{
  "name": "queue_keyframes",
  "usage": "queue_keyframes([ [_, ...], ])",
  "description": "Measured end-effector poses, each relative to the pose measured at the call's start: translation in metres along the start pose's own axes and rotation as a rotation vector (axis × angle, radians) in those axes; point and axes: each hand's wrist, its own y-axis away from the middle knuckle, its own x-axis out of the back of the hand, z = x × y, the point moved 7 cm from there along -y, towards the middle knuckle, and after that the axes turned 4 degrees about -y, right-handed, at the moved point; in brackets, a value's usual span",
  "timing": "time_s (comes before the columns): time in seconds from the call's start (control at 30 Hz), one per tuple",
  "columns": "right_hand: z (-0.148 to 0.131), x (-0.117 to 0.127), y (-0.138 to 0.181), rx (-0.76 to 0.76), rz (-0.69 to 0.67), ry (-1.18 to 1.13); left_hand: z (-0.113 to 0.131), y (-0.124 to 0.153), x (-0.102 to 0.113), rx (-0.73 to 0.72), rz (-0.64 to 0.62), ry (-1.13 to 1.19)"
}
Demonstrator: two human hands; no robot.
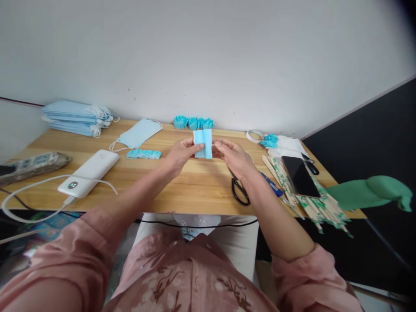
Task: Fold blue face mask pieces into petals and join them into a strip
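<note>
A small folded piece of light blue face mask (203, 144) is held up above the middle of the table. My left hand (183, 154) pinches its lower left part, thumb in front and fingers behind. At its right edge, my right hand (232, 156) is closed in a pinch with a thin pale bit at the fingertips, too small to name. Behind stand several blue rosettes (194, 123) of folded mask material against the wall. Left of my hands lie a gathered blue strip (144, 154) and a flat mask (138, 133). Scissors (240, 192) lie partly under my right forearm.
At the back left is a stack of masks (73, 117). A white power bank (89, 173) with a cable and a power strip (35, 167) lie at left. On the right are a tape roll (255, 136), a phone (300, 176) on paper-wrapped chopsticks (325, 212), and a blue cutter (272, 185).
</note>
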Motion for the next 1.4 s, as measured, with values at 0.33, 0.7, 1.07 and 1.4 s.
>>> queue_keyframes([
  [0.33, 0.012, -0.02, -0.015, 0.044, 0.112, -0.11, 0.013, 0.0, 0.012, -0.138, 0.106, -0.152],
  [0.7, 0.026, -0.006, -0.035, 0.079, 0.234, -0.112, 0.002, -0.004, 0.038, -0.069, 0.209, -0.094],
  [1.07, -0.005, -0.034, -0.003, 0.866, 0.22, 1.102, -0.03, -0.007, 0.023, 0.262, -0.078, 0.404],
  [1.4, -0.004, -0.01, -0.003, 0.733, 0.262, 0.794, -0.034, -0.007, 0.037, 0.222, 0.092, 0.539],
])
